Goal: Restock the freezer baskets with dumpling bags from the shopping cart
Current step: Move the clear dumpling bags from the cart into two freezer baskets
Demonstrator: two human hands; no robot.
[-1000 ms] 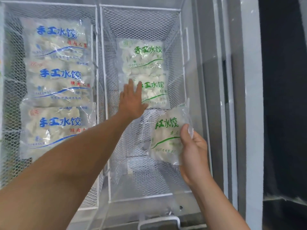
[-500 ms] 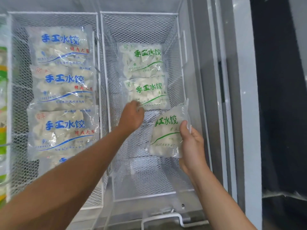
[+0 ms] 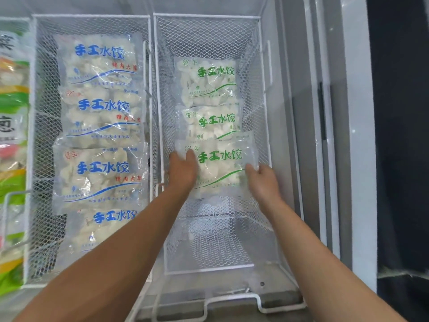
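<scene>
Wire basket (image 3: 264, 94); both hands hold green "手工水饺" bag (image 3: 222, 168).

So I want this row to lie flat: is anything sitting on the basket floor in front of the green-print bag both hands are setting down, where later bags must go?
Nothing visible does. The third green-print dumpling bag overlaps the second bag; the mesh floor of the right basket nearer the person looks bare.
</scene>
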